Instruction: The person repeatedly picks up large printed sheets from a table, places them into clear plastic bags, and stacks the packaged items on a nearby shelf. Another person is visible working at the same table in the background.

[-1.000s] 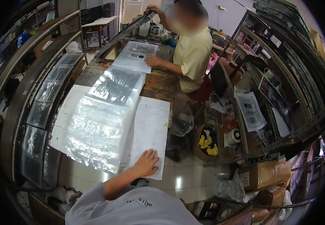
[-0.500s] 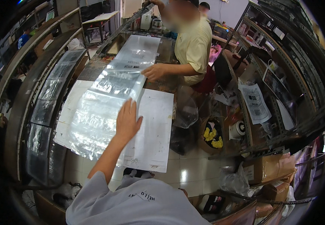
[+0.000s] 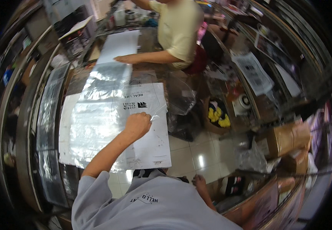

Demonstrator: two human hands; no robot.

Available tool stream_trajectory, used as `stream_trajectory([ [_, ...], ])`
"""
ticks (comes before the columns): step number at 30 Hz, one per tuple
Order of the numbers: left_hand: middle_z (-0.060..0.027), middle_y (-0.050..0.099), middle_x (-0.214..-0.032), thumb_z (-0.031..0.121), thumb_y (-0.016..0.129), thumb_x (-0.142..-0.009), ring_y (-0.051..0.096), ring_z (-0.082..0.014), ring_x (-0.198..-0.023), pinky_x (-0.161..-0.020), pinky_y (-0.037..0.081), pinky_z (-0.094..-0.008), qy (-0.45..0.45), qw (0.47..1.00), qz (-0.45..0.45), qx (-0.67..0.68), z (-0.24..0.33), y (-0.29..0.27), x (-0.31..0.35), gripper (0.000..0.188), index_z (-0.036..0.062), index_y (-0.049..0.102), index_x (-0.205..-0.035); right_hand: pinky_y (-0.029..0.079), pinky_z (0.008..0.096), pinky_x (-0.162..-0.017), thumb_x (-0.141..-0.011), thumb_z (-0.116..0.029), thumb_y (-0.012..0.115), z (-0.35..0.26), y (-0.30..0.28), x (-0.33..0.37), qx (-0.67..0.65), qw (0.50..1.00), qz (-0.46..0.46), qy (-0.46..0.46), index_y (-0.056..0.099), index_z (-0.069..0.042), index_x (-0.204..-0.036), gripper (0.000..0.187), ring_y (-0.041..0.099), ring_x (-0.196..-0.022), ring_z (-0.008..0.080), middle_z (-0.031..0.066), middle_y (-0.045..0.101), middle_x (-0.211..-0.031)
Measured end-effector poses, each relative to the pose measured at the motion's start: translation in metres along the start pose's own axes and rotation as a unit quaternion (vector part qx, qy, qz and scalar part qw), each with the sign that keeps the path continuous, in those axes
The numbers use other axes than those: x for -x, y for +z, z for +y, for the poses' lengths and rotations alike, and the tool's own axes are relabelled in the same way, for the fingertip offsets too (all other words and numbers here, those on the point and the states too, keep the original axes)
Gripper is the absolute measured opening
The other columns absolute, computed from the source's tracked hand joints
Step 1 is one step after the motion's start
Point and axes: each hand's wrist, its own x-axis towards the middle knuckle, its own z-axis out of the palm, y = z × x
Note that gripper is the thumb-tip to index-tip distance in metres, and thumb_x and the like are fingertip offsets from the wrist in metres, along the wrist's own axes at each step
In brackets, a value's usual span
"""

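My left hand (image 3: pixel 138 125) is closed on the edge of a clear plastic bag (image 3: pixel 129 90) with black print, which spreads over a white board (image 3: pixel 156 145) on the table's near end. To its left, a layered stack of shiny clear plastic bags (image 3: pixel 97 126) covers much of the board. My right hand (image 3: pixel 199 182) is low at my right side, away from the table; its fingers are too blurred to read. Across the table, a co-worker's hand (image 3: pixel 125 59) rests by the edge of a pale sheet (image 3: pixel 120 44).
Racks holding clear plastic bags (image 3: pixel 51 126) stand at the left. A co-worker in a yellow shirt (image 3: pixel 177 32) stands at the table's far right. Shelving (image 3: pixel 288 42), a box with yellow cloth (image 3: pixel 218 115) and cardboard boxes (image 3: pixel 286 140) line the right.
My left hand has gone from lying spread on the bags to gripping the printed bag, now drawn nearer. My right hand has come into view. The co-worker's hand has let go of the bag.
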Motion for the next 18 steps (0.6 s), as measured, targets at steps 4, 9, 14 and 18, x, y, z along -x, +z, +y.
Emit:
stream_trajectory([
  [4,-0.0244,0.065,-0.079,0.017,0.060,-0.086,0.064,-0.0422,-0.071,-0.066,0.051,-0.0491,0.017,0.988,0.008,0.153,0.075,0.014,-0.027,0.020,-0.0017,0.060,-0.093,0.052,0.0334,-0.085,-0.097,-0.025,0.058,-0.133,0.037,0.046,-0.097,0.988,-0.063,-0.104,0.052,0.002,-0.126,0.040,0.064,-0.097,0.0219,0.0123,0.061,-0.113],
  [9,-0.0196,0.066,-0.078,0.010,0.059,-0.090,0.069,-0.0318,-0.065,-0.060,0.054,-0.0398,0.041,0.887,-0.067,0.455,0.191,0.055,-0.055,0.016,-0.0025,0.052,-0.096,0.046,0.0380,-0.099,-0.086,-0.027,0.072,-0.239,0.045,0.101,-0.036,0.952,-0.027,-0.302,0.031,-0.002,-0.145,0.076,0.055,-0.119,0.0305,0.0202,0.050,-0.134],
  [14,-0.0146,0.063,-0.087,0.008,0.055,-0.095,0.071,-0.0252,-0.076,-0.063,0.057,-0.0319,0.058,0.755,-0.237,0.609,0.284,0.092,-0.044,0.013,-0.0016,0.047,-0.100,0.045,0.0395,-0.098,-0.083,-0.019,0.071,-0.227,0.016,0.119,0.056,0.896,0.329,-0.292,0.033,-0.004,-0.143,0.073,0.057,-0.116,0.0346,0.0232,0.054,-0.129],
  [18,-0.0141,0.061,-0.090,0.009,0.055,-0.096,0.071,-0.0274,-0.079,-0.067,0.058,-0.0335,0.023,0.663,-0.346,0.663,0.331,0.117,-0.020,0.014,-0.0006,0.045,-0.101,0.051,0.0402,-0.085,-0.085,-0.017,0.068,-0.192,-0.019,0.137,0.016,0.886,0.414,-0.210,0.051,-0.004,-0.127,0.047,0.065,-0.100,0.0331,0.0212,0.066,-0.108],
])
